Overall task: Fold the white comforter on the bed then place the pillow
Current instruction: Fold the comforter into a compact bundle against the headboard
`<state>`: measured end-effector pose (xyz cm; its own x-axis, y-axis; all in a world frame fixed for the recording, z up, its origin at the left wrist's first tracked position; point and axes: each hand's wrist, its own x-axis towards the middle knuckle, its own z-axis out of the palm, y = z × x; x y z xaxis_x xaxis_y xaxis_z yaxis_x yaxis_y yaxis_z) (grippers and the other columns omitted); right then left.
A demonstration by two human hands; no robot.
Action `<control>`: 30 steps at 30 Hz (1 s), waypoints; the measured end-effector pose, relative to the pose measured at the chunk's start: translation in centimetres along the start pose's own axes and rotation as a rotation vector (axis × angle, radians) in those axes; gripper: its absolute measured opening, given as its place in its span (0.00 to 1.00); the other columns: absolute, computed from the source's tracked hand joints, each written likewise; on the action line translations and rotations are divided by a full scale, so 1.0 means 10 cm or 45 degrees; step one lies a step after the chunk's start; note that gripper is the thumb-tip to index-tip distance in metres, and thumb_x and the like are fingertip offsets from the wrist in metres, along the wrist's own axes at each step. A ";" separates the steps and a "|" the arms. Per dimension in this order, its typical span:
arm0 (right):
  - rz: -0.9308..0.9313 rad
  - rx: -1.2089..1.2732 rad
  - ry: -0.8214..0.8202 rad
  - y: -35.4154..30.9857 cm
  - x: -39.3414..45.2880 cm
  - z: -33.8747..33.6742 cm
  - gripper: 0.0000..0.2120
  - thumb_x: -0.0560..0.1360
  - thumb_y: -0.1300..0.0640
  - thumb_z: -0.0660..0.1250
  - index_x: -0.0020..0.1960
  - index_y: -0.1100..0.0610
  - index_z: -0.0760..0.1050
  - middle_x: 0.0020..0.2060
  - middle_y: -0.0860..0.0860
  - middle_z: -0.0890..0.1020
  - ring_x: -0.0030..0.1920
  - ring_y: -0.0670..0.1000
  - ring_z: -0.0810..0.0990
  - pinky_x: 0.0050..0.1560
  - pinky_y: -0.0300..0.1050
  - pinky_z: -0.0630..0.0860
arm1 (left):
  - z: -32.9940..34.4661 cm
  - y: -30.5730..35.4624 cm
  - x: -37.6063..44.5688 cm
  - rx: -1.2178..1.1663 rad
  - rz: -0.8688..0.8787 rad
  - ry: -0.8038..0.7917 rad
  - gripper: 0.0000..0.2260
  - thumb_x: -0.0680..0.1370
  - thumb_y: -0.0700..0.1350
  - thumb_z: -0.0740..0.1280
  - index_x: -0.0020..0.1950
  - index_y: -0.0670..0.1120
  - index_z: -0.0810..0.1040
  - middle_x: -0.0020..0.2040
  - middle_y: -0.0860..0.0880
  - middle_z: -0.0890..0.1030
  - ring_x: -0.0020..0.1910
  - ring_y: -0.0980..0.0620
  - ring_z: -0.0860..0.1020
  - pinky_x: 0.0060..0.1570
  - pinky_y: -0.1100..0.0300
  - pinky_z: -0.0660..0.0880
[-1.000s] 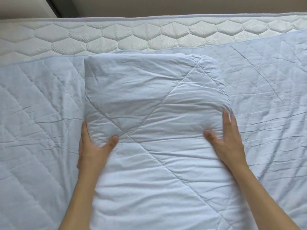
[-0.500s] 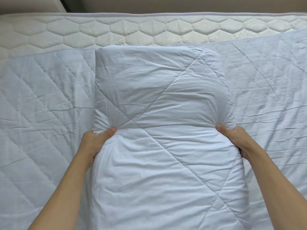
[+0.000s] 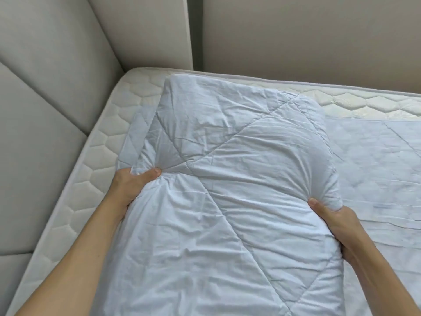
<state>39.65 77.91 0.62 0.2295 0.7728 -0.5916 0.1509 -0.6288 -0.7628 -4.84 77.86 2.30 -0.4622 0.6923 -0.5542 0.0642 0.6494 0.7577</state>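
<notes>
The white quilted comforter (image 3: 227,179) is folded into a thick bundle that fills the middle of the view. My left hand (image 3: 132,185) grips its left edge, thumb on top and fingers underneath. My right hand (image 3: 335,222) clamps its right edge the same way. The bundle's far end reaches toward the mattress corner by the headboard. No pillow is in view.
The cream hexagon-quilted mattress (image 3: 95,160) shows along the left and far edges. A pale quilted pad (image 3: 376,169) covers the bed to the right. A padded grey headboard (image 3: 45,87) stands at the left, a beige wall (image 3: 307,37) behind.
Both hands went from resting flat on the comforter to gripping its sides. The bundle has moved left and away, toward the mattress corner by the headboard.
</notes>
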 end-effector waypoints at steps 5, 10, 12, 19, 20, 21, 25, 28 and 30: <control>-0.032 -0.031 -0.159 -0.26 -0.11 1.43 0.27 0.62 0.44 0.80 0.52 0.62 0.82 0.44 0.56 0.87 0.46 0.55 0.85 0.50 0.51 0.80 | -1.38 0.00 0.34 0.035 0.070 0.124 0.08 0.73 0.51 0.77 0.45 0.51 0.81 0.43 0.53 0.82 0.42 0.54 0.81 0.37 0.63 0.73; -0.060 -0.055 -0.288 -0.32 -0.14 2.66 0.24 0.67 0.46 0.79 0.53 0.63 0.81 0.44 0.55 0.85 0.47 0.54 0.84 0.47 0.48 0.80 | -2.42 -0.29 0.73 0.076 0.123 0.215 0.06 0.76 0.55 0.74 0.45 0.56 0.80 0.44 0.56 0.81 0.44 0.57 0.80 0.40 0.63 0.73; -0.056 -0.115 -0.314 -0.25 -0.15 3.05 0.23 0.69 0.44 0.78 0.52 0.62 0.80 0.44 0.54 0.85 0.46 0.53 0.83 0.43 0.45 0.77 | -2.69 -0.53 0.95 0.121 0.111 0.249 0.08 0.77 0.58 0.72 0.46 0.55 0.80 0.44 0.55 0.82 0.44 0.56 0.80 0.42 0.62 0.75; -0.320 -0.724 -0.075 -0.20 -0.23 3.43 0.35 0.69 0.33 0.68 0.66 0.57 0.71 0.58 0.59 0.80 0.55 0.60 0.79 0.53 0.57 0.76 | -2.49 -1.19 1.20 0.583 0.215 0.555 0.23 0.81 0.61 0.60 0.70 0.48 0.69 0.66 0.43 0.76 0.64 0.38 0.75 0.59 0.45 0.72; -0.449 -0.903 0.024 -0.24 -0.32 3.48 0.36 0.74 0.35 0.66 0.75 0.53 0.63 0.70 0.60 0.71 0.68 0.62 0.72 0.64 0.63 0.70 | -2.44 -1.18 1.10 0.679 0.307 0.606 0.24 0.81 0.60 0.58 0.74 0.49 0.67 0.70 0.42 0.74 0.67 0.38 0.73 0.61 0.43 0.71; -0.613 -1.040 0.070 -0.26 -0.48 3.56 0.36 0.77 0.38 0.62 0.80 0.49 0.55 0.78 0.59 0.60 0.77 0.61 0.60 0.71 0.66 0.60 | -2.39 -1.18 0.99 0.799 0.408 0.646 0.26 0.81 0.60 0.57 0.76 0.49 0.66 0.73 0.42 0.71 0.69 0.38 0.71 0.64 0.42 0.69; -1.143 -1.354 -0.184 -0.02 -1.08 4.11 0.32 0.79 0.36 0.48 0.81 0.41 0.44 0.82 0.51 0.42 0.81 0.58 0.41 0.76 0.62 0.40 | -2.32 -1.55 0.53 1.242 0.552 0.598 0.28 0.81 0.64 0.51 0.80 0.58 0.62 0.81 0.49 0.61 0.79 0.42 0.61 0.72 0.43 0.63; -1.119 -1.596 -0.180 0.29 -1.03 4.32 0.33 0.78 0.35 0.48 0.81 0.43 0.49 0.82 0.54 0.51 0.81 0.62 0.45 0.76 0.69 0.45 | -2.38 -1.97 0.45 1.281 0.422 0.526 0.29 0.81 0.67 0.44 0.82 0.62 0.52 0.83 0.53 0.54 0.81 0.43 0.57 0.74 0.44 0.62; -1.097 -1.656 -0.164 0.32 -1.01 4.36 0.33 0.78 0.35 0.47 0.81 0.43 0.46 0.82 0.54 0.49 0.81 0.62 0.43 0.76 0.69 0.44 | -2.41 -2.06 0.50 1.237 0.396 0.525 0.30 0.80 0.67 0.43 0.82 0.61 0.51 0.84 0.52 0.52 0.81 0.42 0.57 0.75 0.43 0.62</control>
<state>-4.17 71.86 -7.19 -0.4304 0.8841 -0.1819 0.8993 0.4028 -0.1703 -29.76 60.32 -7.77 -0.5534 0.8278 -0.0914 0.8142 0.5609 0.1502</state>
